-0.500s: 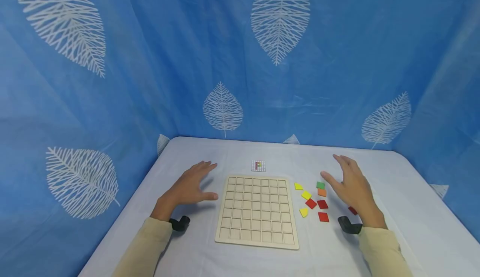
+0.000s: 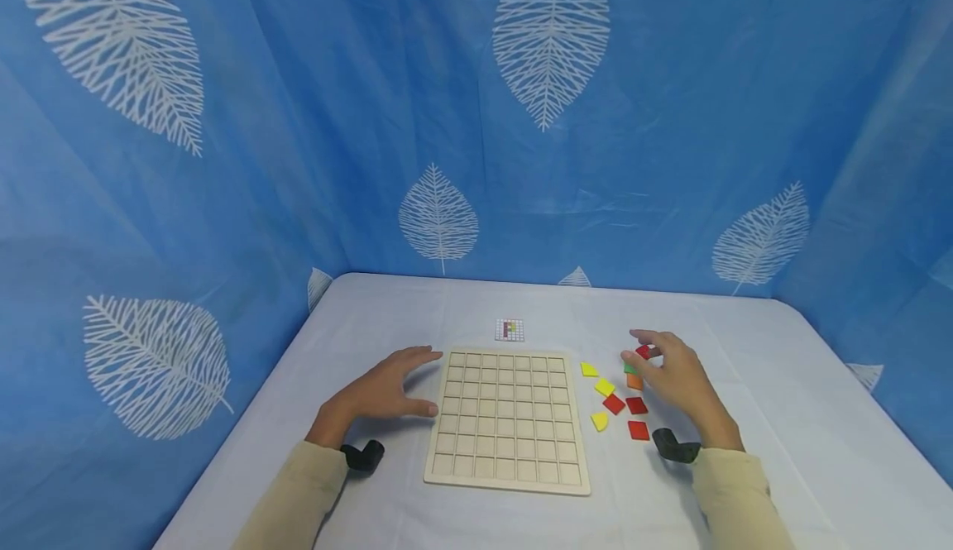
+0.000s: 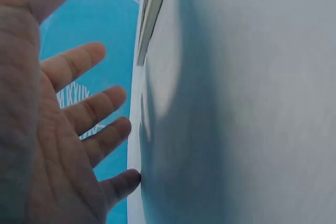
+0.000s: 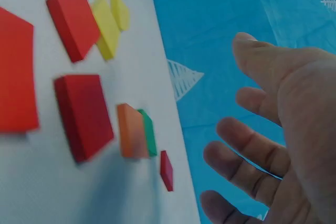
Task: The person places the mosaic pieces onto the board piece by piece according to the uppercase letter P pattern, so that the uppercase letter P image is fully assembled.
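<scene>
My left hand hovers at the left edge of a square wooden grid board, fingers spread, holding nothing. In the left wrist view its palm and fingers stand apart above the white cloth. My right hand is over the far end of the scattered tiles, thumb and fingers apart with nothing held. Below its fingertips lie a red tile, a green tile and an orange tile. Closer to the board are several red tiles, one of them nearest me, and yellow pieces, including a rounded one.
A small card with a coloured grid pattern lies behind the board. White cloth covers the table. A blue curtain with white leaf prints hangs behind and at the sides.
My right hand has moved left and lower over the tiles, its fingers bending more. The far red tile now shows between them. My left hand has come slightly right and nearer the board.
</scene>
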A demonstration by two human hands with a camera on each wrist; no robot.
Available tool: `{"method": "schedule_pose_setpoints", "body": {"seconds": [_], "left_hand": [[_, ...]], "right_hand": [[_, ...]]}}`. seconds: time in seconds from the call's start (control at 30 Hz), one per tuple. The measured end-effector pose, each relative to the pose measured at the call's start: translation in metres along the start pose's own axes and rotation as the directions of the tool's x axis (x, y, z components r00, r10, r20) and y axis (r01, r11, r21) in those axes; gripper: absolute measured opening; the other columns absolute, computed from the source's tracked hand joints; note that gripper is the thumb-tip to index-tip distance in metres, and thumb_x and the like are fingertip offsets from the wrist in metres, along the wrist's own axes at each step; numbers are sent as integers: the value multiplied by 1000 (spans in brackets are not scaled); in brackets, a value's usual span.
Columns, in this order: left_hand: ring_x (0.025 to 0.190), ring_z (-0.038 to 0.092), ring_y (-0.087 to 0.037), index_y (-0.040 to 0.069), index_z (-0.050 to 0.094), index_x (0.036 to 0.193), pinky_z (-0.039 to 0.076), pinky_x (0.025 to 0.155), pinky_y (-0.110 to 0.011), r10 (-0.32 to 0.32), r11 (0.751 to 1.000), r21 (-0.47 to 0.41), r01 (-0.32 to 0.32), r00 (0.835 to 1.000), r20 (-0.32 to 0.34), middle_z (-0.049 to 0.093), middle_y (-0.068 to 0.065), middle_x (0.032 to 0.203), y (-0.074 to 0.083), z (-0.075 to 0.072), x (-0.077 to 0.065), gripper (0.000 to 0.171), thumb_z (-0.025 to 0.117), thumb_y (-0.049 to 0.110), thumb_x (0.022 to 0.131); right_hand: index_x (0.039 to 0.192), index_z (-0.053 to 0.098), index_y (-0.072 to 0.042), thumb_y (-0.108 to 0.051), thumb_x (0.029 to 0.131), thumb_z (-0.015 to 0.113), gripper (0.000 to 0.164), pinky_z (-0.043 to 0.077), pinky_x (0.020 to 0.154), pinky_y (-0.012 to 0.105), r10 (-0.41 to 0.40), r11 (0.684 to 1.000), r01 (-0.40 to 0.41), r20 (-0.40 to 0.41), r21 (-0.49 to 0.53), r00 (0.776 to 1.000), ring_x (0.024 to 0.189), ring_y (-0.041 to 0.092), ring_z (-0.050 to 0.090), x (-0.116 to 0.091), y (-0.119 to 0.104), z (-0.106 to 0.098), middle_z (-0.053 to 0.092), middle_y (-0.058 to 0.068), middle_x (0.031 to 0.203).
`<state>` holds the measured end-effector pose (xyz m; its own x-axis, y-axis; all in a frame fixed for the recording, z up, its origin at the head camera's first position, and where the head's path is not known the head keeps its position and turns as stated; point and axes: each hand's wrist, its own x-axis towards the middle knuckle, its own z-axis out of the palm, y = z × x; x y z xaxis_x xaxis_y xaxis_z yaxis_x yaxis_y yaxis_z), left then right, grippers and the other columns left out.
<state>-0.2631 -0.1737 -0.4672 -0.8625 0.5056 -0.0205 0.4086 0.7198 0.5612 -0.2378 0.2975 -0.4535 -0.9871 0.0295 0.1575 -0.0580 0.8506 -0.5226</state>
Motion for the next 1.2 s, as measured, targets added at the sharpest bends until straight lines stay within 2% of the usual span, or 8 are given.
{"method": "schedule_pose_setpoints", "body": {"seconds": [0.23,0.5,0.6,0.77,0.83,1.07,1.2], "left_hand": [[152,29,-34,25,46,151,28,122,-59,-21,1000,1,21,999,29,37,-8,161,-1,5,-1,93,81,62,73],[152,26,-36,26,50,149,27,121,-60,-53,997,60,51,997,47,35,-7,162,1,6,-2,92,81,64,71],[152,26,-36,26,50,148,27,122,-60,-55,996,80,51,997,48,34,-7,163,4,5,-2,92,82,63,71],[152,26,-37,26,51,148,26,122,-60,-56,994,99,51,997,45,35,-8,162,6,4,-2,92,83,63,70],[152,26,-37,26,51,148,26,122,-61,-55,994,101,50,998,43,35,-8,162,6,4,-2,92,83,63,70],[154,24,-35,24,49,149,13,125,-61,-41,994,102,35,997,58,35,-8,162,5,6,-1,92,82,61,72],[154,24,-33,25,48,150,11,126,-60,-49,992,117,41,997,65,34,-8,163,4,6,1,94,81,64,71]], "right_hand": [[142,55,-12,-38,95,69,56,59,79,43,-40,998,36,86,47,995,100,26,61,4,-6,18,63,18,128],[135,62,-13,-33,92,73,49,50,73,33,-81,995,73,129,63,988,90,20,54,7,-14,35,66,11,118],[133,64,-13,-33,91,74,47,52,75,35,-65,997,60,132,38,989,92,21,55,6,-18,38,66,11,117],[129,67,-13,-36,90,75,46,55,89,51,-43,999,44,128,0,991,103,28,60,5,-25,41,67,13,120],[127,68,-13,-36,89,75,44,54,91,53,-38,999,40,127,-11,991,104,29,61,6,-27,43,68,13,119],[118,73,-12,-32,89,75,36,54,87,52,-35,998,40,117,-48,993,101,28,62,9,-28,46,69,11,114],[117,74,-11,-31,89,75,34,54,86,52,-36,997,44,110,-69,993,99,28,62,10,-29,46,68,11,113]]}}
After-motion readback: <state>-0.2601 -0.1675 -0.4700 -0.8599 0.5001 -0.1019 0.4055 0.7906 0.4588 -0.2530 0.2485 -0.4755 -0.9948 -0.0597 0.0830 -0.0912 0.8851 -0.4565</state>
